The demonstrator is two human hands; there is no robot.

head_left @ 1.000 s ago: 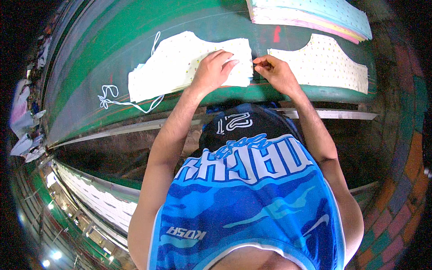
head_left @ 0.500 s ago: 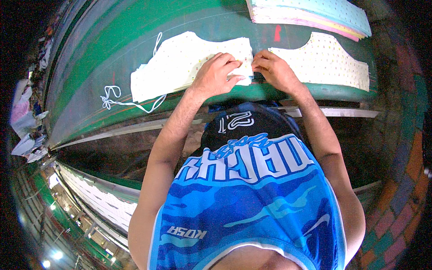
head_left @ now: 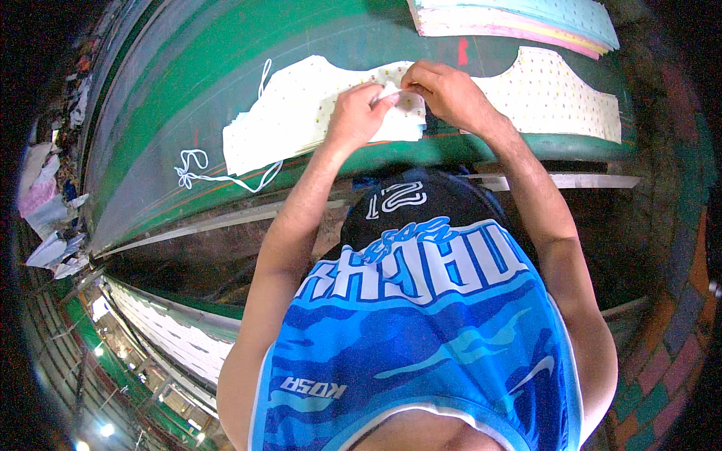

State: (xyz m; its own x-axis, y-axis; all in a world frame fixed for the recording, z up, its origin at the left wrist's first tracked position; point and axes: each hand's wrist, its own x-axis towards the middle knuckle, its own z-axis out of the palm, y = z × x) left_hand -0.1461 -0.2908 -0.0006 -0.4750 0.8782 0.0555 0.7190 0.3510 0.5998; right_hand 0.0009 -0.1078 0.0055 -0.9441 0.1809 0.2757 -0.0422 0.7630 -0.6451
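Note:
A stack of cut pale cream dotted fabric pieces (head_left: 289, 109) lies on the green table in front of me. Its upper layer is bunched up at the right end, between my two hands. My left hand (head_left: 357, 116) is closed, thumb against fingers, on that raised fabric. From the right, my right hand (head_left: 451, 94) pinches the edge of the same piece with thumb and forefinger. Beside my right hand lies a second stack of dotted fabric pieces (head_left: 553, 94), with a curved cutout at its upper side. A thin white cord (head_left: 222, 175) trails from under the left stack.
At the far right sits a thicker pile of light blue, pink and yellow fabric (head_left: 519, 22). The green table (head_left: 173, 83) has a red mark (head_left: 462, 51) between the stacks. Fabric scraps (head_left: 56, 218) hang at the left. The table's near edge runs before my body.
Both hands have shifted slightly up the stack. My right hand has come across its right end, and the top fabric there, flat before, is now lifted and bunched between my fingers.

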